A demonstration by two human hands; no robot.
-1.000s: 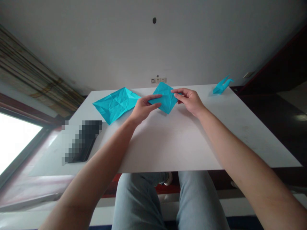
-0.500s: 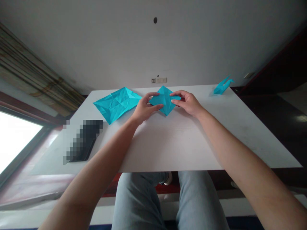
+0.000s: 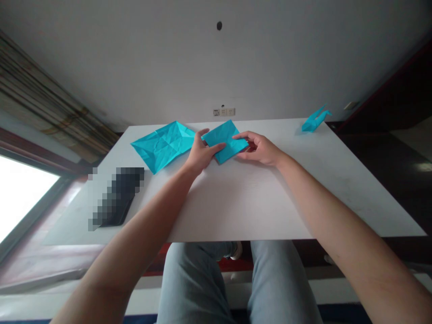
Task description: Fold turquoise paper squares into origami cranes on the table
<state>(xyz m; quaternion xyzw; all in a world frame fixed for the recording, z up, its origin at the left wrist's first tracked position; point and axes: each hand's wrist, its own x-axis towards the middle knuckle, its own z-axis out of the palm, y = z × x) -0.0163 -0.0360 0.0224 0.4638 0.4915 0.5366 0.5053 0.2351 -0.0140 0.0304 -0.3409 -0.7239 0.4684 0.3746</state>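
folded paper [image 3: 227,140] lowered flatter | left hand [image 3: 201,154] fingers pinch its left edge | right hand [image 3: 261,148] fingers pinch right corner

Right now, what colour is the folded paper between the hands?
Plain turquoise blue folded paper, clearest in the head view.

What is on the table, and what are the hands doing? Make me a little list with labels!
Held thing: folded blue paper
Left hand: pinches its left edge
Right hand: holds its right corner
Left of it: creased open blue sheet, lying flat
Far right corner: blue paper crane
Near left: dark blurred object
Surface: white table
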